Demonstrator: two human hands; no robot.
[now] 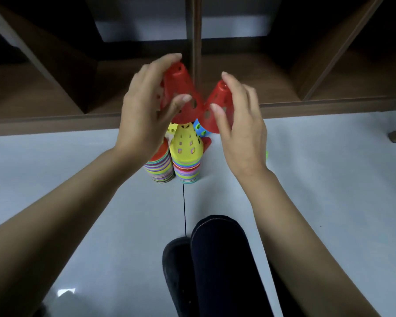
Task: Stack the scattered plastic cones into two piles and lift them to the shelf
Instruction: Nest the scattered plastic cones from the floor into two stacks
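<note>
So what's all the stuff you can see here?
Red plastic cones with holes: two, one in the left hand, one in the right hand.
Stacks of many-coloured plastic cones: two, side by side on the floor; the right one yellow-topped, the left one partly hidden.
Blue plastic cone: one, behind the stacks.
Brown wooden shelf: one, ahead.
Grey floor: below.
Dark trouser leg and black shoe: bottom.
Left hand, right hand: raised.
</note>
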